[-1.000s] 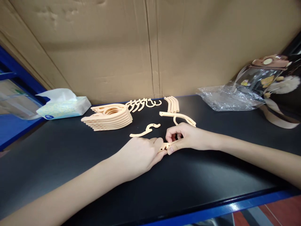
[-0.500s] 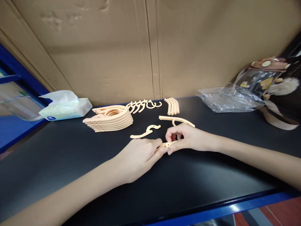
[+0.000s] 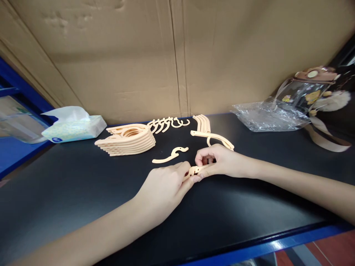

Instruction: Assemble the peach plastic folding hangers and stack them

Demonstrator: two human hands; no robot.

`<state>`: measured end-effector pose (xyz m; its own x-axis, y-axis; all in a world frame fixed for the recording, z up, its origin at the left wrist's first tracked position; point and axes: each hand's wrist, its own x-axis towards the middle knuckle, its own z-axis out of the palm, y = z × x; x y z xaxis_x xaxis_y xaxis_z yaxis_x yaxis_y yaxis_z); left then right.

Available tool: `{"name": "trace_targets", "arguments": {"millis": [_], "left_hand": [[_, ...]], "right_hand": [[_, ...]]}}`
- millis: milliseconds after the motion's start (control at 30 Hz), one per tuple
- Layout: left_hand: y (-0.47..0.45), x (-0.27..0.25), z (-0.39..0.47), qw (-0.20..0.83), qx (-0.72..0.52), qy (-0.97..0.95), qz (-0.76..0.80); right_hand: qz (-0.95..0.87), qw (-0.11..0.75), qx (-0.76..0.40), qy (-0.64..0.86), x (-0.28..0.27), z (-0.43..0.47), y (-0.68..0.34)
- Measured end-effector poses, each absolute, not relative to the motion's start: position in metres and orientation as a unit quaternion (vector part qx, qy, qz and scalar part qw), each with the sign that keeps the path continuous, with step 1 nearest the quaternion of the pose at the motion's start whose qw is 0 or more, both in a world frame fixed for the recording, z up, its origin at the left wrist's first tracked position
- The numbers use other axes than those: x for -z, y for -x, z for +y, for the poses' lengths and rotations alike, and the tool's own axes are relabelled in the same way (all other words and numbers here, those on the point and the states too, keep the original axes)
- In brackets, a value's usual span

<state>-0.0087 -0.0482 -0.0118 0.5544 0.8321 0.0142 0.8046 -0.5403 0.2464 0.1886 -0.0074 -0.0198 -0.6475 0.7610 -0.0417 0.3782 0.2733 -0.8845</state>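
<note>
My left hand (image 3: 166, 184) is closed on one end of a cream plastic folding hanger (image 3: 195, 170), low over the black table. From the other side my right hand (image 3: 222, 160) pinches it, thumb and fingers at the joint. The fingers cover much of the hanger. Just beyond my right hand rises a long curved cream arm (image 3: 212, 137) with a hook-like curve under it; whether it joins the held part is hidden. A loose hook piece with one arm (image 3: 169, 155) lies in front of my left hand.
A stack of cream hangers (image 3: 126, 142) stands at the left. Behind are several hook pieces (image 3: 163, 125) and several straight arms (image 3: 202, 123). A tissue pack (image 3: 74, 127) lies far left; a clear plastic bag (image 3: 270, 118) and a bottle (image 3: 301, 94) are at the right.
The joint between my hands has turned and shows a gap now. The curved arm beyond my right hand has shifted up and slightly right. Both hands keep their grip.
</note>
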Motion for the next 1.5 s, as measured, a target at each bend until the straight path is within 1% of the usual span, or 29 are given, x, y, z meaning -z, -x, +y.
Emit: {"name": "trace_targets", "arguments": {"millis": [100, 233, 333, 433, 500, 567, 600, 767, 900, 1033, 1233, 1500], "left_hand": [[0.010, 0.014, -0.045, 0.144, -0.084, -0.870, 0.464], [0.010, 0.013, -0.043, 0.237, -0.082, -0.846, 0.470], [0.010, 0.010, -0.040, 0.341, -0.112, -0.800, 0.480], [0.013, 0.007, -0.031, 0.486, -0.163, -0.695, 0.504], [0.015, 0.006, -0.024, 0.541, -0.181, -0.637, 0.518], [0.016, 0.006, -0.020, 0.541, -0.198, -0.629, 0.522], [0.017, 0.007, -0.020, 0.523, -0.204, -0.645, 0.519], [0.013, 0.012, -0.029, 0.374, -0.191, -0.755, 0.503], [0.008, 0.013, -0.034, 0.317, -0.158, -0.783, 0.512], [0.008, 0.012, -0.033, 0.338, -0.140, -0.787, 0.497], [0.015, 0.011, -0.024, 0.401, -0.166, -0.743, 0.509], [0.025, 0.013, -0.014, 0.416, -0.178, -0.757, 0.472]], "right_hand": [[-0.772, 0.199, -0.478, 0.369, 0.021, -0.006, -0.190], [-0.784, 0.196, -0.471, 0.354, 0.023, -0.004, -0.192], [-0.787, 0.193, -0.471, 0.348, 0.024, -0.005, -0.192], [-0.788, 0.192, -0.468, 0.351, 0.024, -0.008, -0.192], [-0.787, 0.198, -0.464, 0.356, 0.024, -0.010, -0.192], [-0.786, 0.206, -0.462, 0.356, 0.024, -0.011, -0.191], [-0.787, 0.209, -0.461, 0.353, 0.025, -0.011, -0.191], [-0.795, 0.231, -0.444, 0.341, 0.029, -0.010, -0.191], [-0.807, 0.239, -0.426, 0.331, 0.030, -0.011, -0.189], [-0.832, 0.241, -0.386, 0.317, 0.028, -0.014, -0.186], [-0.873, 0.245, -0.265, 0.328, 0.026, -0.013, -0.193], [-0.835, 0.260, -0.321, 0.362, 0.030, -0.005, -0.198]]}}
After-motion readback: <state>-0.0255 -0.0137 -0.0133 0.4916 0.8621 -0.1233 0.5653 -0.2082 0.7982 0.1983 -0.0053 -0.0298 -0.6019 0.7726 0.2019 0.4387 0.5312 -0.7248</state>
